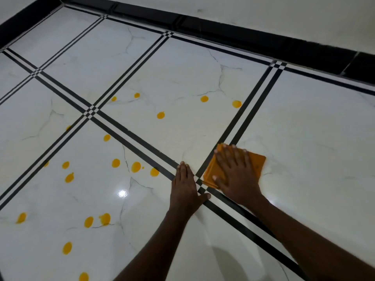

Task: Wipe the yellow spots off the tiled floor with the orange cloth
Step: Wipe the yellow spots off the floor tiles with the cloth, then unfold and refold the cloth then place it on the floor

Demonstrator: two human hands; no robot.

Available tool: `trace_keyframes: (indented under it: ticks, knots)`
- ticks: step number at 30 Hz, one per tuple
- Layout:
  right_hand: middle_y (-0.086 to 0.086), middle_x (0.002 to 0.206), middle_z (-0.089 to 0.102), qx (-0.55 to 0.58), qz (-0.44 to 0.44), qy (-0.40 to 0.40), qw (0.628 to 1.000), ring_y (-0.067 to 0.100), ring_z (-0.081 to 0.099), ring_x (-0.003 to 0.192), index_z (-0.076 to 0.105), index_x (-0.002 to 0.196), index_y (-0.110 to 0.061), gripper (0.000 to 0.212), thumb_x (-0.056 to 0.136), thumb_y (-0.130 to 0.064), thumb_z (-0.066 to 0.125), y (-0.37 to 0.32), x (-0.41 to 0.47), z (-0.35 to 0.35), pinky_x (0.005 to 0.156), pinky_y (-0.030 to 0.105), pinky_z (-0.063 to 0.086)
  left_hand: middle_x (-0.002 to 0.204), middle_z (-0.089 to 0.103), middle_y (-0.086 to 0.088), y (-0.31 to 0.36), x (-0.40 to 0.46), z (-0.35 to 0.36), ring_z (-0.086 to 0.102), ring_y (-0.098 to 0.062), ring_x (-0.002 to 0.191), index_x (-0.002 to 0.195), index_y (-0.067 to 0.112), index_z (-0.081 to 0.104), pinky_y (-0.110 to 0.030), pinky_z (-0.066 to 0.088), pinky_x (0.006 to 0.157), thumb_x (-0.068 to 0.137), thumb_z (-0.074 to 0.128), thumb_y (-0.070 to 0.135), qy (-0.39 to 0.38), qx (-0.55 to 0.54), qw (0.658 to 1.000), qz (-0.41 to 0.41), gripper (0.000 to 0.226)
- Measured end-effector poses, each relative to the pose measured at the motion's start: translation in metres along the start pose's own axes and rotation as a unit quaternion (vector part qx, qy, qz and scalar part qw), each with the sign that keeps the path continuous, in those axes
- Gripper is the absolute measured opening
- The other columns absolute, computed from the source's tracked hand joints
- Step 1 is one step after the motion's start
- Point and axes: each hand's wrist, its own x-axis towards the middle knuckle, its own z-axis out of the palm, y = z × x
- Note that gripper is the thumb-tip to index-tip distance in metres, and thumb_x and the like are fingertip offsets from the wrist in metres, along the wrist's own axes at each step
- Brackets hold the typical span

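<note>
Your right hand (235, 175) lies flat, fingers straight and spread, on a folded square orange cloth (257, 162), pressing it against the glossy white marble-look tiled floor (304, 138); nothing is gripped, the palm and fingers simply bear down on the fabric. The cloth sits right of centre, its left corner lapping over the double black stripe (249, 110) that runs from near to far between two tiles, and its right edge showing clear beyond your little finger. Your left hand (185, 185) rests just to the left of it, also flat with fingers together and straight, thumb out to the right, planted on the bare tile beside the crossing of black stripes and holding nothing. The two hands are near each other but apart. Round yellow spots (136, 166) dot the floor to the left of both hands: a scatter on the near left tile, a few more on the tile beyond it, and a far pair toward the right, one (236, 103) just beside the black stripe. The tile under and to the right of the cloth shows no yellow. A bright point of reflected light (122, 193) shines on the near left tile. A black skirting band (263, 37) runs along the far edge of the floor under a pale wall (284, 13)
</note>
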Motion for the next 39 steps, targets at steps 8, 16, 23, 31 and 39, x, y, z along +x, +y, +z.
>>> trace_keyframes:
  ticks: [8,16,23,31,39]
  knots:
    - [0.025,0.166,0.025,0.01,0.197,0.018,0.98,0.049,0.022,0.152,0.022,0.162,-0.014,0.087,0.093,-0.066,0.021,0.083,0.056,-0.024,0.122,0.067,0.015,0.167,-0.01,-0.014,-0.003,0.0,0.003,-0.01,-0.028,0.154,0.157,0.003,-0.005,-0.044,0.01,0.126,0.084,0.068,0.057,0.003,0.007,1.0,0.007,0.117]
    - [0.012,0.173,0.009,0.014,-0.034,-0.021,0.999,0.036,0.008,0.159,0.014,0.165,-0.021,0.083,0.096,-0.066,0.027,-0.048,-0.023,0.012,0.125,0.06,0.012,0.167,0.004,-0.014,-0.019,-0.018,-0.011,0.003,-0.029,0.155,0.158,0.006,0.008,-0.042,0.014,0.123,0.083,0.064,0.062,0.005,0.044,0.999,0.009,0.11]
    - [0.022,0.167,0.024,0.008,0.114,0.015,0.993,0.046,0.02,0.153,0.022,0.163,-0.017,0.087,0.092,-0.066,0.028,0.004,0.023,-0.007,0.124,0.064,0.013,0.166,0.007,-0.015,-0.028,-0.042,-0.019,0.008,-0.03,0.154,0.157,0.006,0.014,-0.042,0.018,0.123,0.09,0.066,0.042,-0.031,0.031,0.999,0.019,0.092]
    - [0.017,0.163,0.036,0.069,-0.064,-0.065,0.993,0.04,0.031,0.151,0.021,0.163,-0.017,0.074,0.101,-0.059,0.018,-0.086,0.016,-0.015,0.124,0.058,0.022,0.141,0.054,-0.014,-0.063,-0.051,-0.075,0.05,-0.028,0.13,0.142,0.008,0.047,-0.036,0.043,0.106,0.094,0.063,0.037,-0.109,0.041,0.99,-0.076,0.058]
    - [0.015,0.112,0.068,0.075,0.028,-0.059,0.995,0.032,0.062,0.11,0.063,0.113,-0.005,0.023,0.097,-0.021,0.059,-0.055,0.042,-0.043,0.09,0.041,0.05,0.145,0.051,-0.011,-0.073,-0.061,-0.127,0.046,-0.027,0.135,0.143,0.007,0.049,-0.035,0.039,0.107,0.098,0.056,0.041,-0.159,0.091,0.98,-0.078,0.056]
